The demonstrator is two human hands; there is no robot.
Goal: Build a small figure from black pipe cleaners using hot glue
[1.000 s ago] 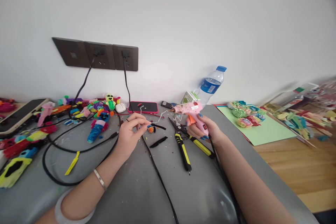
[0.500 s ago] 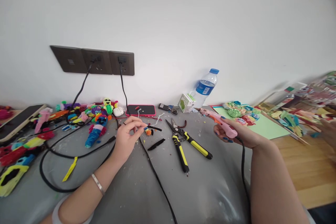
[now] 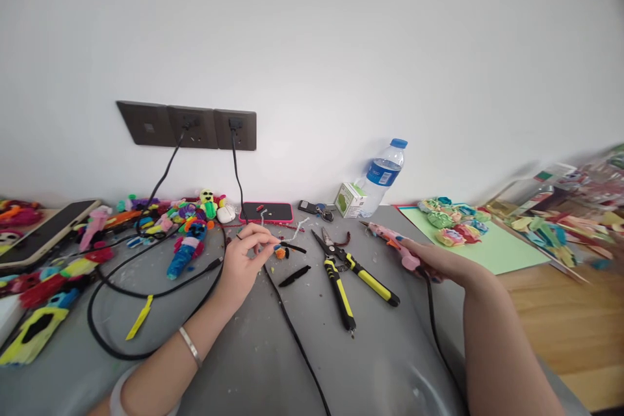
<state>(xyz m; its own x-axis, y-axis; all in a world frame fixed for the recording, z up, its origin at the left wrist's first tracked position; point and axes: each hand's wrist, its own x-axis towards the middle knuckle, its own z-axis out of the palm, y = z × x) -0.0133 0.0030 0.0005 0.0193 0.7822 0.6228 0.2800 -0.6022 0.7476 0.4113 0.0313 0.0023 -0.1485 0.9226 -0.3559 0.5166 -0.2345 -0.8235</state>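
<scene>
Swung rightward since the first frame, away from the left hand (image 3: 247,263), the pink plastic glue gun (image 3: 394,246) is low over the grey desk (image 3: 375,357), the right hand (image 3: 433,257) curled round it. Fingertips together, the left hand pinches a thin black fuzzy strip (image 3: 295,248) beside the yellow-and-black pliers (image 3: 366,279). Best to keep that pinch steady and the likely hot nozzle (image 3: 363,223) clear of the blue-capped plastic bottle (image 3: 383,177).

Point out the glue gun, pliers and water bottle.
Pink glue gun (image 3: 385,233): head view, on the barrel.
Yellow-and-black pliers (image 3: 333,250): head view, near the pivot.
Water bottle (image 3: 383,173): head view, on the blue label.
</scene>
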